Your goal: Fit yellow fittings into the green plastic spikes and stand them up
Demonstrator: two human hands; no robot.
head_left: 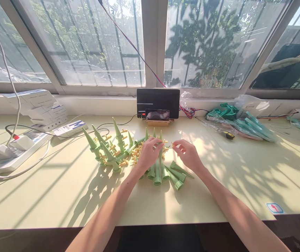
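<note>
Your left hand [151,151] pinches 1 upright green cone [160,154] over the loose green cones [157,176] on the table [231,182]. Your right hand's [188,154] thumb and fingertips nearly meet, just beside it; you cannot tell what they hold. Small yellow pieces [136,154] lie behind your left hand.

Matt green plastic cones [157,176]; glossy black screen [158,99].
</note>
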